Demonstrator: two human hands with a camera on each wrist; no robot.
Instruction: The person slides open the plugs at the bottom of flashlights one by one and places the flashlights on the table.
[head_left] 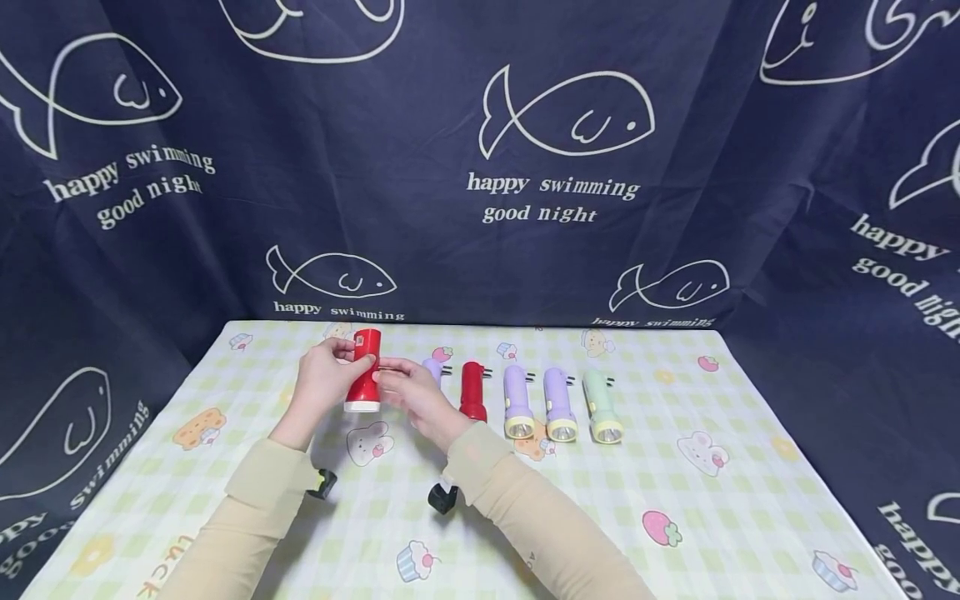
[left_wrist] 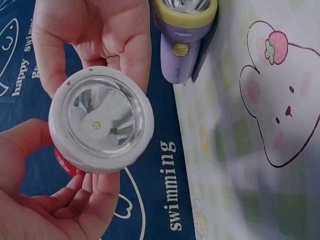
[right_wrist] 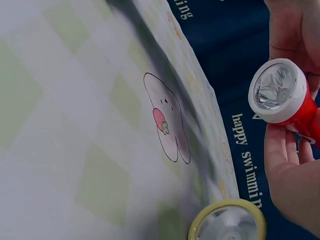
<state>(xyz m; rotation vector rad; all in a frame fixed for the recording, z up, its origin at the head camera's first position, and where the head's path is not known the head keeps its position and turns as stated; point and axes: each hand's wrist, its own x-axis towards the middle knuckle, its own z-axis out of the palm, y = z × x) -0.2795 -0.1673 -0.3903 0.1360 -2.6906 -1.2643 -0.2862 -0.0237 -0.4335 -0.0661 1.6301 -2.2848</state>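
A red flashlight [head_left: 365,390] with a white lens rim hangs raised over the left part of the table, lens end down and toward me. My left hand [head_left: 324,382] grips its body from the left, thumb across the front. From the right, my right hand [head_left: 422,398] pinches the same body between thumb and fingers. In the left wrist view the white-rimmed lens [left_wrist: 100,120] faces the camera, hiding most of the body. The right wrist view has the flashlight [right_wrist: 280,90] at the right edge, between both hands.
Right of my hands stands a row: a purple flashlight [head_left: 432,367] partly hidden by my right hand, a red one [head_left: 472,387], two purple ones [head_left: 517,392] with yellow rims, and a green one [head_left: 602,396]. Metal prongs stick out from them. A dark fish-print curtain [head_left: 450,250] hangs behind.
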